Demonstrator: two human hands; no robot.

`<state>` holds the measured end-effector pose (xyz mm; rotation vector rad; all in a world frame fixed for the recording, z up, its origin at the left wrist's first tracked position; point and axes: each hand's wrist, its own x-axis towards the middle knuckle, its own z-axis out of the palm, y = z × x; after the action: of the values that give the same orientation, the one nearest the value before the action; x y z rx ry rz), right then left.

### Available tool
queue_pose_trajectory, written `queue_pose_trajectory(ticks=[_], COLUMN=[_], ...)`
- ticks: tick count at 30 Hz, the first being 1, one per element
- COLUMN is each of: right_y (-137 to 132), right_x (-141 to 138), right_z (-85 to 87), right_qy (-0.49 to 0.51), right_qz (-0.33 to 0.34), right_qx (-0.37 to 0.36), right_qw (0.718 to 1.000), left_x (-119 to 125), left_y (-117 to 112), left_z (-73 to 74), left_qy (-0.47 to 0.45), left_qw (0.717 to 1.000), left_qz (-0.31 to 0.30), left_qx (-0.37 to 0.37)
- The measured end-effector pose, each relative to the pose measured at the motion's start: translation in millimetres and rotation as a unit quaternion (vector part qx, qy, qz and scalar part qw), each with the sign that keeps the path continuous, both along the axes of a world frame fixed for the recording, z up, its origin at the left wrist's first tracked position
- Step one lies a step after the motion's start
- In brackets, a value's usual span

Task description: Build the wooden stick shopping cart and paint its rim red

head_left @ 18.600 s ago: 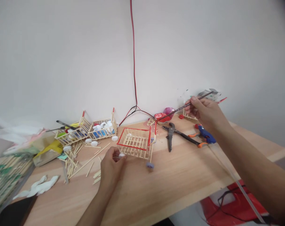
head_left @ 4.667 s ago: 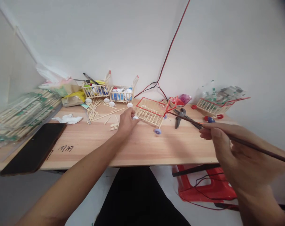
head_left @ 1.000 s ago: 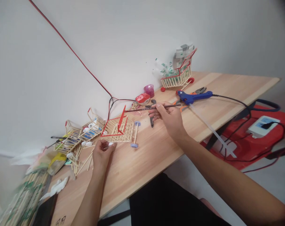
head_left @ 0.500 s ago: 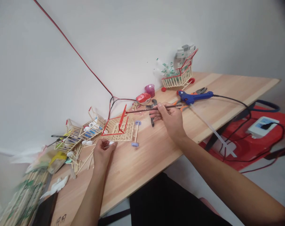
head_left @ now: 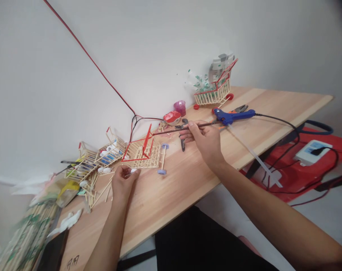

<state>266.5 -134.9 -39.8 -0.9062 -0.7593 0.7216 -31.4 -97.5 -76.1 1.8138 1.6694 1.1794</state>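
Observation:
In my right hand point(head_left: 205, 143) is a thin dark paintbrush point(head_left: 171, 131), pinched between thumb and fingers. Its tip meets the red-painted handle point(head_left: 146, 141) of a small shopping cart point(head_left: 145, 160) made of pale sticks. My left hand point(head_left: 123, 184) is closed at the cart's near edge, its fingers on a white wheel point(head_left: 133, 171). At the cart's other end, lilac wheels point(head_left: 161, 172) sit on a stick axle. Behind the brush stands a bowl of red paint point(head_left: 172, 117) with a purple cup point(head_left: 179, 107) next to it.
A blue glue gun point(head_left: 234, 116) lies on the right over pliers point(head_left: 241, 108). At the back stands a finished-looking cart point(head_left: 214, 96) with red trim. Further stick carts point(head_left: 111, 152) and loose sticks point(head_left: 99, 194) crowd the left. A red stool point(head_left: 289, 169) holds a white box point(head_left: 313, 152).
The brush has tilted slightly, its rear end rising, with the tip still at the red handle. My left hand stays in place at the white wheel.

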Motion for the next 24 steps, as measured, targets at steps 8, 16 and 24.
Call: queue_pose_trajectory(ticks=[8,16,24], right_y=[2.8,1.3,1.3], right_x=[2.7,7.0,4.8], right_z=[5.4,1.8,1.1], right_qy=[0.005,-0.027,-0.013], right_qz=[0.022,0.008,0.015], right_qx=[0.016,0.002,-0.005], right_qw=[1.0,1.0,1.0], left_x=[-2.5,0.6,1.9], left_y=[1.8,-0.3,-1.9], left_z=[-2.6,0.0,1.3], left_qy=[0.002,-0.013,-0.019], left_qw=[1.0,1.0,1.0], left_qz=[-0.002,0.002,0.004], left_qx=[0.004,-0.001,-0.004])
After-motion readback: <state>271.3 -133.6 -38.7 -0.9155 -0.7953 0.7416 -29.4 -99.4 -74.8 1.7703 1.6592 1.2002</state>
